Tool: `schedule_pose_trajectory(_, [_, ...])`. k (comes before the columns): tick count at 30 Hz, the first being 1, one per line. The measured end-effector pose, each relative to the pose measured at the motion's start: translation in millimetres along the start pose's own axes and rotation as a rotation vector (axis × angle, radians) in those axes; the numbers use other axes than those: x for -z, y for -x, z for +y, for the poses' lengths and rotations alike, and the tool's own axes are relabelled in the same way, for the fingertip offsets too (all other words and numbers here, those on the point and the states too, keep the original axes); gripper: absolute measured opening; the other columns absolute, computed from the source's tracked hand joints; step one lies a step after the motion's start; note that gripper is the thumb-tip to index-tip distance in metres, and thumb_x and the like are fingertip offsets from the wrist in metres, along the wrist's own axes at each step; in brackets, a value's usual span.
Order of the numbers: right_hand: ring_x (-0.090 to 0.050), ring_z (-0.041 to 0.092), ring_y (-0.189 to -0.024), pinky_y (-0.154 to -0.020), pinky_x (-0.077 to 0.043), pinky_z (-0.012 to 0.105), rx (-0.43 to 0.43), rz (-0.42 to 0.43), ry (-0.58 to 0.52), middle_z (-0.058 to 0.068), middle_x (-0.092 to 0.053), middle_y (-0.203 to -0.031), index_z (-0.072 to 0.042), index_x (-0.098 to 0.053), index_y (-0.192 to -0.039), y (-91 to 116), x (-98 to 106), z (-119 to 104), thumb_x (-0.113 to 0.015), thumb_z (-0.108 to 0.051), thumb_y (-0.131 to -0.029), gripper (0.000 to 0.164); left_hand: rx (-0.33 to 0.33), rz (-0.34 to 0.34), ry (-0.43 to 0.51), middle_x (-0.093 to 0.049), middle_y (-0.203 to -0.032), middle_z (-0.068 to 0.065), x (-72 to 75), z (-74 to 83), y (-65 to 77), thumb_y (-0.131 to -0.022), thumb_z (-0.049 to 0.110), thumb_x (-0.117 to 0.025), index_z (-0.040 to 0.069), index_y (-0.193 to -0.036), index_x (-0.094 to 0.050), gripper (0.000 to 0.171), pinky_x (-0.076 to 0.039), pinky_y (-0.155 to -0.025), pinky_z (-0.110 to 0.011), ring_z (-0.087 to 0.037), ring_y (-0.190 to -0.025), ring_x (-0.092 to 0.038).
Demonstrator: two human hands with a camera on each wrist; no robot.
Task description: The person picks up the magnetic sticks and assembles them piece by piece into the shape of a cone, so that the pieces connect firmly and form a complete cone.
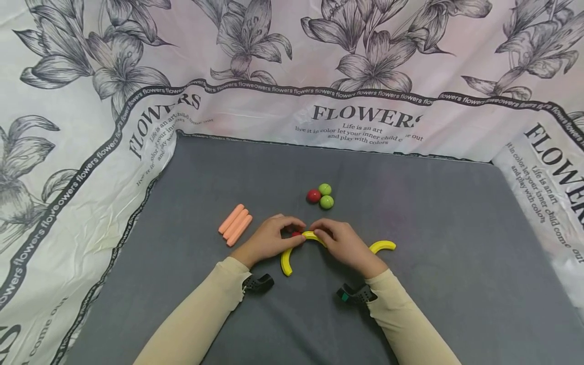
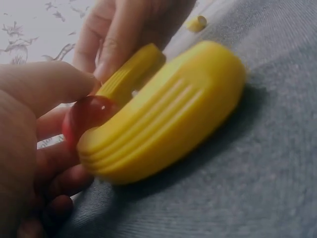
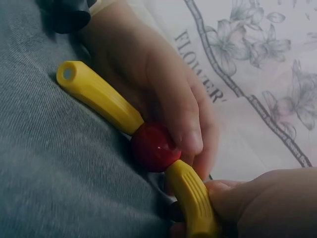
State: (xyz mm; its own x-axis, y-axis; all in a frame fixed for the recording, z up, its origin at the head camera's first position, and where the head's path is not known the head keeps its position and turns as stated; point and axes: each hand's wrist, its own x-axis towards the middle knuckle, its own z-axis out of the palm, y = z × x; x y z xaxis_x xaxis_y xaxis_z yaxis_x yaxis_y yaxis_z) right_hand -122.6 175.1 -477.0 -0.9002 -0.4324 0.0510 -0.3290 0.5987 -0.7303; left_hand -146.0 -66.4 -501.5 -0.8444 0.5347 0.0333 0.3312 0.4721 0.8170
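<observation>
My left hand (image 1: 269, 238) pinches a glossy red ball (image 3: 154, 147) between thumb and fingers, low over the grey cloth. From the ball a curved, ridged yellow piece (image 2: 163, 114) extends toward me, a round hole showing in its free end. My right hand (image 1: 344, 246) grips a second curved yellow piece (image 3: 193, 196), whose near end meets the ball's other side. Ball and pieces form one arc between the hands. In the head view, fingers hide much of the ball. Beside the right wrist lies a third curved yellow piece (image 1: 382, 246), partly covered by that hand.
Several orange rods (image 1: 234, 224) lie side by side left of the hands. Beyond the hands sit another red ball (image 1: 314, 195) and two green balls (image 1: 326, 202), grouped together. Flower-printed white sheeting (image 1: 365, 121) borders the grey cloth (image 1: 433, 203) at the back and sides.
</observation>
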Motion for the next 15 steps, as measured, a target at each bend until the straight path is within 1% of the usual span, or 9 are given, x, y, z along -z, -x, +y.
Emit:
schedule_pose_trajectory(5, [-0.060, 0.009, -0.074, -0.069, -0.052, 0.032, -0.003, -0.018, -0.002, -0.004, -0.073, -0.099, -0.015, -0.074, -0.112, -7.3, -2.7, -3.6, -0.062, -0.019, -0.108, 0.013, -0.004, -0.001, 0.020, -0.068, -0.109, 0.006, -1.0, -0.1, -1.5, -0.100, 0.035, -0.073, 0.021, -0.124, -0.075, 0.028, -0.051, -0.083, -0.031, -0.010, -0.096, -0.058])
schedule_pose_trajectory(9, [-0.057, 0.010, -0.067, -0.063, -0.050, 0.031, -0.009, -0.026, 0.002, -0.005, -0.069, -0.091, -0.016, -0.073, -0.109, -15.1, -4.0, -7.0, -0.065, -0.022, -0.107, 0.010, 0.000, 0.004, 0.027, -0.068, -0.106, 0.005, -0.2, -0.7, -1.3, -0.101, 0.030, -0.073, 0.019, -0.122, -0.076, 0.024, -0.050, -0.081, -0.031, -0.011, -0.094, -0.058])
schedule_pose_trajectory(11, [-0.056, 0.011, -0.063, -0.061, -0.050, 0.031, -0.019, -0.009, 0.008, -0.005, -0.068, -0.085, -0.015, -0.073, -0.108, -19.0, -1.8, -8.6, -0.067, -0.022, -0.106, 0.010, 0.007, 0.014, 0.029, -0.068, -0.106, 0.004, 0.4, -1.2, -1.0, -0.100, 0.028, -0.074, 0.018, -0.121, -0.076, 0.023, -0.050, -0.082, -0.031, -0.011, -0.093, -0.058])
schedule_pose_trajectory(13, [-0.055, 0.012, -0.061, -0.059, -0.049, 0.032, -0.031, 0.023, 0.023, -0.002, -0.067, -0.084, -0.013, -0.074, -0.107, -22.4, 2.7, -9.4, -0.068, -0.020, -0.105, 0.010, 0.013, 0.030, 0.032, -0.069, -0.106, 0.005, 0.0, -1.8, -1.4, -0.100, 0.028, -0.073, 0.019, -0.120, -0.076, 0.022, -0.051, -0.083, -0.032, -0.011, -0.094, -0.059])
schedule_pose_trajectory(15, [-0.055, 0.013, -0.062, -0.060, -0.049, 0.033, -0.047, 0.060, 0.047, 0.001, -0.068, -0.088, -0.010, -0.075, -0.108, -24.9, 9.0, -9.8, -0.069, -0.018, -0.104, 0.011, 0.017, 0.051, 0.034, -0.069, -0.107, 0.004, -0.8, -2.2, -1.8, -0.100, 0.027, -0.073, 0.018, -0.120, -0.076, 0.022, -0.051, -0.085, -0.032, -0.012, -0.095, -0.059])
